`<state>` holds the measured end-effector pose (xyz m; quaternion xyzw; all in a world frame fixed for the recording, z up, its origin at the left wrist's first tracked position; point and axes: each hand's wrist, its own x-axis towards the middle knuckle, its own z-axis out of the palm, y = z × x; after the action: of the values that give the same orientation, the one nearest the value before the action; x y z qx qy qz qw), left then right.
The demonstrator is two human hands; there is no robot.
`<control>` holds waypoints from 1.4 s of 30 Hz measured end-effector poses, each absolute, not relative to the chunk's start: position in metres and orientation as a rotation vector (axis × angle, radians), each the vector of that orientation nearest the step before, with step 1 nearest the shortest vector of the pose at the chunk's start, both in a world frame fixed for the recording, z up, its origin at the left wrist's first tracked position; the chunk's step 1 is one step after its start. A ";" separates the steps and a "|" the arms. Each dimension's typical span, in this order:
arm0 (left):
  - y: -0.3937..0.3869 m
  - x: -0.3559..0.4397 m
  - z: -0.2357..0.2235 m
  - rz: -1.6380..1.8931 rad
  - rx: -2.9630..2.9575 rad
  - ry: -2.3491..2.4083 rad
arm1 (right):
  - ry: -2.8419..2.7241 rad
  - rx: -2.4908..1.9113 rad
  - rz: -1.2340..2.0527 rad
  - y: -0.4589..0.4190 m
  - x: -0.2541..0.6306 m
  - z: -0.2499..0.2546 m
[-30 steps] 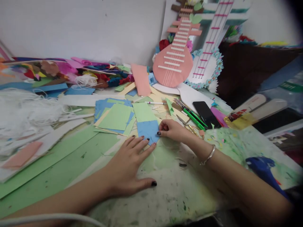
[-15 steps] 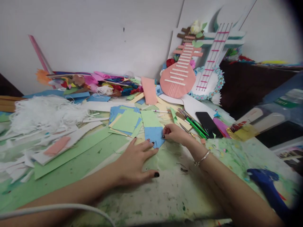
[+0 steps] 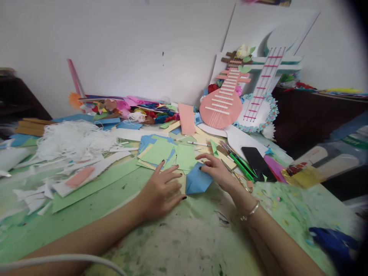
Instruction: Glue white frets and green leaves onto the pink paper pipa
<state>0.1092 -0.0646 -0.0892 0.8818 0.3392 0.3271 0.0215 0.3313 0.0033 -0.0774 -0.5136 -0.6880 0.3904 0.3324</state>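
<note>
A piece of blue paper (image 3: pixel 197 181) is pinched at its upper right edge by my right hand (image 3: pixel 217 171), tilted just above the table. My left hand (image 3: pixel 163 188) has its fingers spread and holds nothing; its fingertips point toward the blue paper's left side. Behind the blue paper lies a light green paper rectangle (image 3: pixel 185 156). To its left, a stack of green, blue and cream paper pieces (image 3: pixel 156 150) lies just beyond my left fingertips. Gold-handled scissors (image 3: pixel 240 179) rest beside my right wrist, partly hidden by the hand.
Green pens (image 3: pixel 241 165) and a black phone (image 3: pixel 254 163) lie at the right. Tangled white string (image 3: pixel 71 140) and paper scraps cover the left. Paper instruments, one a pink lute (image 3: pixel 221 109), lean on the wall. A blue glue gun (image 3: pixel 333 243) sits front right.
The blue paper has come off the green rectangle and shifted right and toward me, now tilted in my right hand. My left hand has lifted from it. The camera view has shifted slightly.
</note>
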 end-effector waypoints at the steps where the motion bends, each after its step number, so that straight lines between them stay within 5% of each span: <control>1: -0.064 0.110 -0.086 1.082 2.781 1.064 | -1.700 -1.300 1.072 0.001 0.333 -0.076; 5: -0.059 0.115 -0.075 1.183 2.998 1.018 | -1.399 -1.228 1.021 -0.007 0.327 -0.076; 11: -0.038 0.120 -0.074 1.036 3.115 1.129 | -1.256 -0.956 1.437 -0.019 0.312 -0.073; 25: -0.040 0.109 -0.073 1.228 2.844 0.872 | -1.460 -0.894 1.378 -0.020 0.313 -0.073; 32: -0.035 0.106 -0.066 0.955 1.519 1.040 | -1.801 -1.109 0.937 -0.025 0.316 -0.073; 37: -0.034 0.106 -0.072 0.690 1.162 0.954 | -1.936 -1.034 0.937 -0.020 0.325 -0.066; 40: -0.034 0.107 -0.075 0.789 1.050 0.993 | -2.055 -1.391 0.747 -0.011 0.350 -0.057; 42: -0.034 0.107 -0.074 0.872 0.974 1.024 | -2.030 -1.847 0.335 -0.004 0.373 -0.053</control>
<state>0.1068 -0.0341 -0.0744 0.4328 0.4554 0.3877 0.6746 0.3727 -0.0042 -0.0526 -0.6563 -0.7212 0.1189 0.1871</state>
